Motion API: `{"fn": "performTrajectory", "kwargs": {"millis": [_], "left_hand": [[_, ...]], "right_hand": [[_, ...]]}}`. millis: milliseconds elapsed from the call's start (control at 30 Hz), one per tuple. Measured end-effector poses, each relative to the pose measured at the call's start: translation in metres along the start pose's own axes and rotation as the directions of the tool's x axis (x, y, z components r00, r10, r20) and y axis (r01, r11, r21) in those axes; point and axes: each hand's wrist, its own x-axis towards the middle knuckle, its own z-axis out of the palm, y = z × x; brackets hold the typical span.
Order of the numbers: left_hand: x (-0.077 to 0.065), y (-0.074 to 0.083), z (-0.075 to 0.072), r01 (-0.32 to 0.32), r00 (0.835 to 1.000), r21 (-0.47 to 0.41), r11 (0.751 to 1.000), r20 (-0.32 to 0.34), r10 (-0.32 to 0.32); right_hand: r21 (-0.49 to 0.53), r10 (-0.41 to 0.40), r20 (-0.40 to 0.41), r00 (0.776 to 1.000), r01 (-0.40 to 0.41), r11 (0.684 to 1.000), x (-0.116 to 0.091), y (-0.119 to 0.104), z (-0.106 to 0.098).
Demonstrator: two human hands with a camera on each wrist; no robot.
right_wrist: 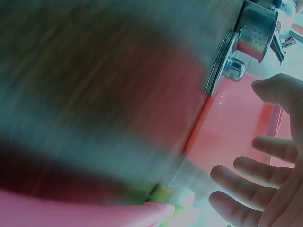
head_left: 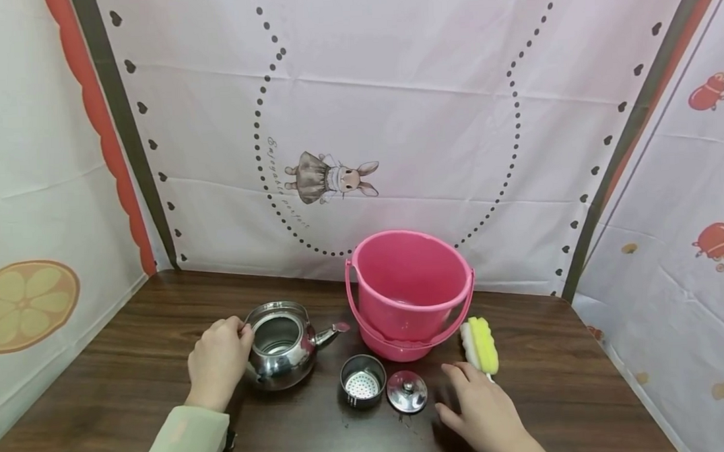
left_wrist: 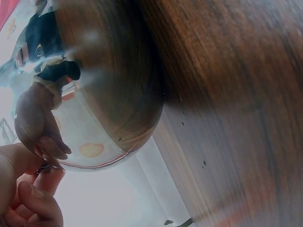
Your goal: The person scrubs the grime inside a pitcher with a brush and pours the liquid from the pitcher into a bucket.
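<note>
At the left of the table, my left hand (head_left: 221, 357) holds a shiny metal teapot (head_left: 285, 367) by its upper left side. In the left wrist view, thumb and fingers pinch at the edge of the teapot (left_wrist: 113, 94), whose wall mirrors the hand. The teapot's top is uncovered and its spout points right. Over the table, my right hand (head_left: 482, 409) has its fingers spread with nothing in them. It is close to the small metal lid (head_left: 407, 392) and a yellow and white sponge brush (head_left: 481, 345). Left of the lid stands a perforated metal strainer cup (head_left: 363, 382).
A pink bucket (head_left: 403, 325) stands behind the lid and strainer, its handle hanging down in front. The dark wood table (head_left: 126, 371) meets printed cloth walls (head_left: 393, 117) at the back and sides. Small wet marks show near the lid.
</note>
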Motion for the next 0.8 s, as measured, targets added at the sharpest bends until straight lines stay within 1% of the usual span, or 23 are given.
{"fn": "performTrajectory", "kwargs": {"millis": [333,500,700,800], "left_hand": [[0.0,0.001,0.001,-0.001,1.0,0.002,1.0,0.008,0.001],[0.0,0.0,0.001,0.006,1.0,0.005,1.0,0.013,-0.006],[0.001,0.0,0.001,0.01,1.0,0.01,1.0,0.007,-0.01],[0.0,0.0,0.001,0.01,1.0,0.011,1.0,0.002,-0.01]], "right_hand": [[0.005,0.099,0.075,0.992,-0.1,0.995,0.0,0.005,-0.005],[-0.003,0.173,0.12,0.978,-0.174,0.985,-0.001,0.008,-0.008],[-0.014,0.245,0.128,0.961,-0.246,0.969,-0.004,0.012,-0.011],[-0.021,0.269,0.146,0.952,-0.269,0.963,-0.005,0.014,-0.013]]}}
